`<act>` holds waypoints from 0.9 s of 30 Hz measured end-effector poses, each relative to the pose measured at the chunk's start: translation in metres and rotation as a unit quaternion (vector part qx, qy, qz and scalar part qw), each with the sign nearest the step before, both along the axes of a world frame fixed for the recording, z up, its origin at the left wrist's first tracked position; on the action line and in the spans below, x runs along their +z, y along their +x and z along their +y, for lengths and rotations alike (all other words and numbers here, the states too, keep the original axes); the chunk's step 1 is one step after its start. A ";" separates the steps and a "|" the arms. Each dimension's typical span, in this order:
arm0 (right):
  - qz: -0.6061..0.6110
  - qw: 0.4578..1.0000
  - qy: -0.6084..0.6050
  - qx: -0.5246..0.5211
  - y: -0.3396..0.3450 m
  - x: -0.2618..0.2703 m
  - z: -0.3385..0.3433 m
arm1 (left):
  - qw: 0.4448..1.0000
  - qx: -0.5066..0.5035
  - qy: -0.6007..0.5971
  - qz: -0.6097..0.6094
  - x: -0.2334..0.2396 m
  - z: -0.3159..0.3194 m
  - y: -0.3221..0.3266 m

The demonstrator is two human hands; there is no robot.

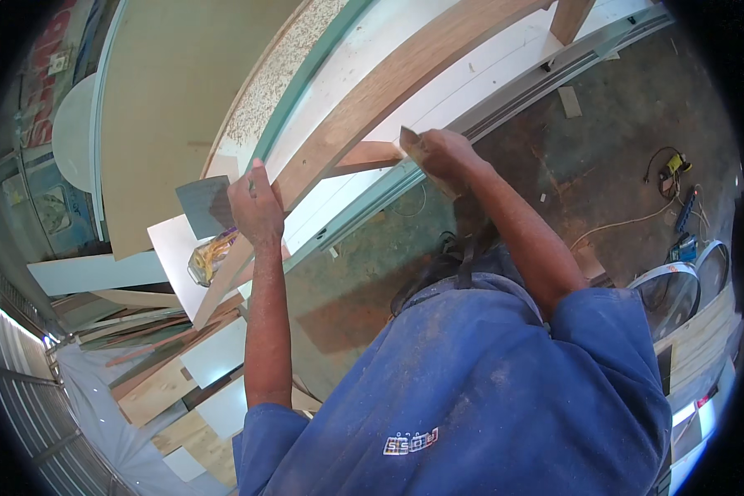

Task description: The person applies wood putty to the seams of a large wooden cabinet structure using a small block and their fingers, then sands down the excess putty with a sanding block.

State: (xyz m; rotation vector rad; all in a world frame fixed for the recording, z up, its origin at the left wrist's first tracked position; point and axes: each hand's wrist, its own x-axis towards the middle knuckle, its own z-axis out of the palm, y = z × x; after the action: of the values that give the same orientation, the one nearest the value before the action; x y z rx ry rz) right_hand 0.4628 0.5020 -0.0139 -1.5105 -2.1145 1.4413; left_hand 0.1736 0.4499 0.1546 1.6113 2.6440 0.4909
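Note:
My left hand (257,208) curls over a long wooden rail (372,102), close to a teal edge strip (304,87). Just left of it lies a dark grey sheet that looks like sandpaper (203,208). My right hand (449,155) grips a folded brownish piece, apparently sandpaper (411,144), above the near side of the white panelled frame (459,87). A short wooden crosspiece (366,156) joins the rail below that hand. Below my left hand, a clear plastic packet with yellowish contents (214,257) rests on a white board (177,251).
Stacked boards and offcuts (180,384) lie at lower left. A large tan panel (180,118) stands beyond the frame. On the concrete floor at right are a yellow power tool (674,166), cables, a power strip (686,211) and a blue tool (684,249).

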 end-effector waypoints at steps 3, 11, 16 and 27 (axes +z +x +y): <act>-0.001 1.000 0.006 -0.028 -0.007 -0.010 0.002 | 1.000 -0.019 -0.013 -0.004 0.000 0.009 0.005; 0.088 0.993 0.067 -0.047 -0.011 0.060 -0.044 | 0.999 -0.005 -0.046 0.006 0.001 0.010 0.002; 0.209 0.963 0.164 -0.051 0.017 0.104 -0.068 | 0.999 -0.012 -0.044 0.021 -0.001 0.006 -0.003; 0.294 0.943 0.121 -0.103 -0.026 0.061 -0.057 | 0.998 -0.038 -0.039 0.007 -0.003 0.009 -0.006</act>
State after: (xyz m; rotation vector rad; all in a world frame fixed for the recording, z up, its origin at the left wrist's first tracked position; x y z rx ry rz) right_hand 0.4367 0.4447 0.0472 -1.0083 -1.6435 1.2889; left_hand 0.1679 0.4594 0.1518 1.6904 2.5665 0.3692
